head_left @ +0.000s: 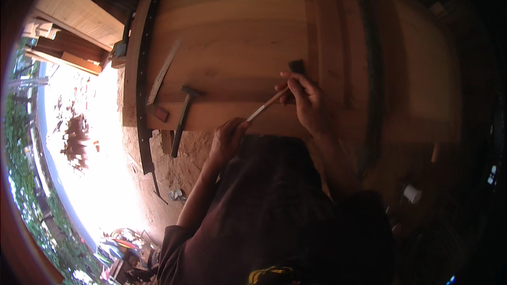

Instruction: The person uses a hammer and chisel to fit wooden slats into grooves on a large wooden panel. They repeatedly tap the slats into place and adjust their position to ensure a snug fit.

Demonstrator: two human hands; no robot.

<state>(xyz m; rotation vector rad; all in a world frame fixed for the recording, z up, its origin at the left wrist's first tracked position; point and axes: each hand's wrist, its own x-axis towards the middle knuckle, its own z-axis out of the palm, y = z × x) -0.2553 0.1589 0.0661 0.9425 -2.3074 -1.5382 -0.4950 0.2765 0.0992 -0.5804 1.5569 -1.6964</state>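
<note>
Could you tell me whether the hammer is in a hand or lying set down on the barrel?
Set down. The hammer lies flat on the wooden barrel, apart from both hands, which hold a chisel.

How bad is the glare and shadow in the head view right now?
Head view: sunlit ground at left is blown out white; the right side falls into deep shadow; both hands and the thin tool on the wooden barrel stay readable; fisheye bends the edges.
</note>
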